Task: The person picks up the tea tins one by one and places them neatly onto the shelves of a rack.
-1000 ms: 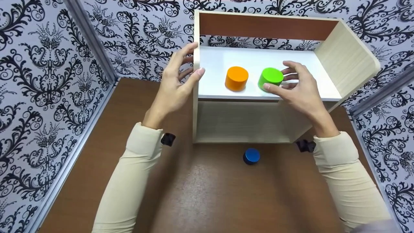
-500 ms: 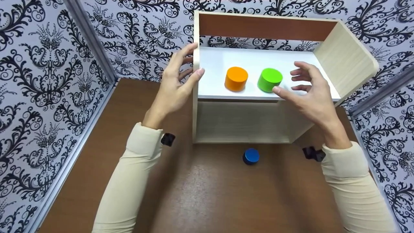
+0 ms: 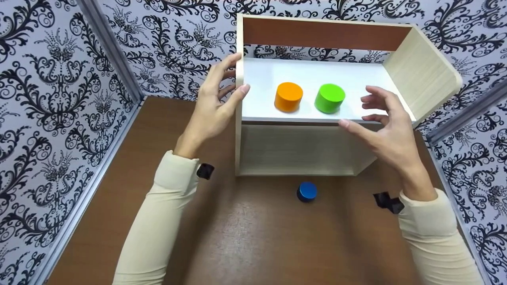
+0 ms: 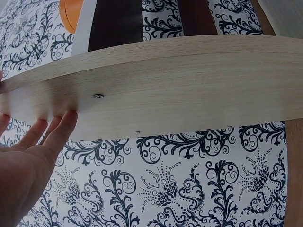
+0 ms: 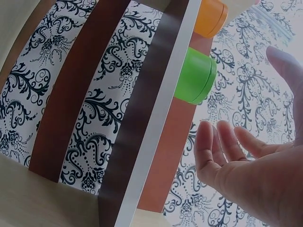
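Note:
My left hand [image 3: 214, 103] holds the left side panel [image 4: 189, 85] of a small wooden shelf unit. Its thumb is at the panel's front edge and its fingertips press the outer face. A green cylinder [image 3: 330, 99] stands on the white upper shelf board [image 3: 348, 71], right of an orange cylinder [image 3: 288, 97]. My right hand [image 3: 392, 130] hovers to the right of the green one, apart from it, thumb and fingers spread with nothing between them. In the right wrist view, a gap shows between the fingers [image 5: 225, 142] and the green cylinder.
On the brown table [image 3: 245, 237] a small blue cylinder [image 3: 307, 191] stands before the unit. Below the white board lies an open lower compartment [image 3: 297, 150]. The unit's right side panel [image 3: 424, 73] rises beside the right hand. Patterned walls [image 3: 59, 99] enclose the table.
The right hand has let go of the green cylinder and drawn back to the right and toward the front. The left hand and the cylinders stay in place.

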Demonstrator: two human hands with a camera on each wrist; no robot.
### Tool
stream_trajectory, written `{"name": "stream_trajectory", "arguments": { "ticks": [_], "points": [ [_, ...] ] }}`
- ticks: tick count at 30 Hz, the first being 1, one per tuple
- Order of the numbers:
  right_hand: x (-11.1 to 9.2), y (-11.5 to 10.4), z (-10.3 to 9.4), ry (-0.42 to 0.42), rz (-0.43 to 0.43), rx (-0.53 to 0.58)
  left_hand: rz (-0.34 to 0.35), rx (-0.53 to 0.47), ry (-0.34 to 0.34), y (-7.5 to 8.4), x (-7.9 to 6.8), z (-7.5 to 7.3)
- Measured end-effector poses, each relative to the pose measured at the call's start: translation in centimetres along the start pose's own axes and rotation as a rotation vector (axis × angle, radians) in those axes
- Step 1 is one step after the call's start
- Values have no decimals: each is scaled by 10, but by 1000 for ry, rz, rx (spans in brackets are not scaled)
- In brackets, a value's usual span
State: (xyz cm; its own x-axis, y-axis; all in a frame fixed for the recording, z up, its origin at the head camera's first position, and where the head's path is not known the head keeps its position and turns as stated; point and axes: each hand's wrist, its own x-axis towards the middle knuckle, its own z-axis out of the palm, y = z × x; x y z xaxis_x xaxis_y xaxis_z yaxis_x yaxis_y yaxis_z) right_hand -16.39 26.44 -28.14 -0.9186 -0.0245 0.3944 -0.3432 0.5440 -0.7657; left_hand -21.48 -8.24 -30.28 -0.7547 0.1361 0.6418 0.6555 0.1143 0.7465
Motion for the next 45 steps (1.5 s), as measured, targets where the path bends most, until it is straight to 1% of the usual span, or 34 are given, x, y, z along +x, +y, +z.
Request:
{"name": "stream_trajectory", "arguments": {
  "ticks": [7,19,25,34,41,45],
  "points": [
    [-14,-1,-1,22,-17,37,4,9,0,1,0,0],
    [-37,-2,-1,49,-78,107,-3,-3,4,-1,0,0],
    [-49,1,0,52,-75,103,5,-10,2,-1,1,0],
    [-56,7,3,48,-85,118,4,-11,3,-1,0,0],
    [-64,18,8,22,-108,65,11,-14,5,0,0,0],
    [-70,24,11,7,-82,70,6,-8,4,0,0,0]
  ]
}}
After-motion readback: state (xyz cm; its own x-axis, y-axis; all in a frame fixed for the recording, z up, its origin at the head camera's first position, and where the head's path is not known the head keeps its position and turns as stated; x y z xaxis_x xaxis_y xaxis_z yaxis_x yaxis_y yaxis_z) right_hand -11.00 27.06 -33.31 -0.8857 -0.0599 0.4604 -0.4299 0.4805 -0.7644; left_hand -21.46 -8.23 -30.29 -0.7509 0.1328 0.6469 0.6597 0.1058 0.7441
